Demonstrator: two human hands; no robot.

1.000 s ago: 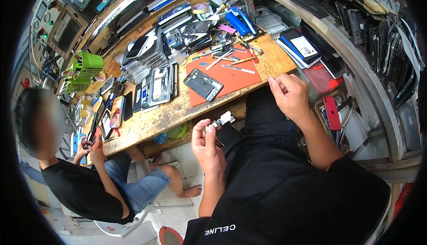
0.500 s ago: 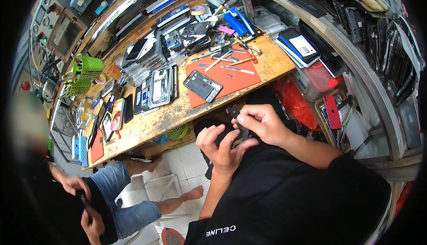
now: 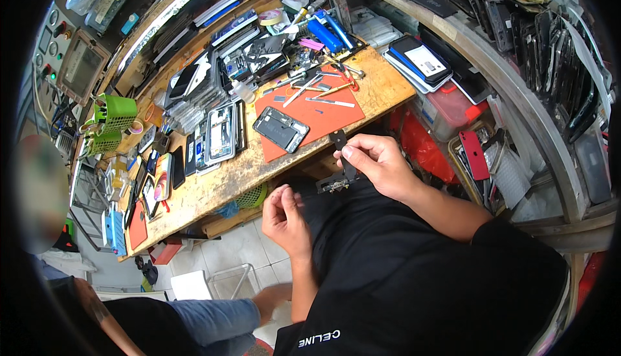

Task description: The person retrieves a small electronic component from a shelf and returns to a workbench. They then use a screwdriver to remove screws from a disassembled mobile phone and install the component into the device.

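In my right hand [image 3: 378, 165], thumb and fingers pinch a thin black phone flex cable [image 3: 338, 139]. Its upper tab sticks out above the fingertips, and a lower end with small metallic parts [image 3: 336, 185] hangs over my dark trousers. To the left of it and apart from it, my left hand [image 3: 286, 220] is raised with its fingers curled in and pressed together; whether a small thing is between them is hidden. Ahead of both hands, on the bench, a dark phone part [image 3: 281, 128] lies with its inner side up on an orange mat [image 3: 349, 118].
On the wooden bench [image 3: 381, 87], tweezers, opened phones and tools crowd the back. Green baskets [image 3: 116, 113] stand at the left. A red phone [image 3: 474, 154] rests in a tray at the right. Another person's leg in blue shorts [image 3: 217, 320] reaches in from the lower left.
My left hand has drawn away from the flex cable toward the left and closed its fingers. More of the cable shows below my right hand. The other person has shifted; their hands no longer show.
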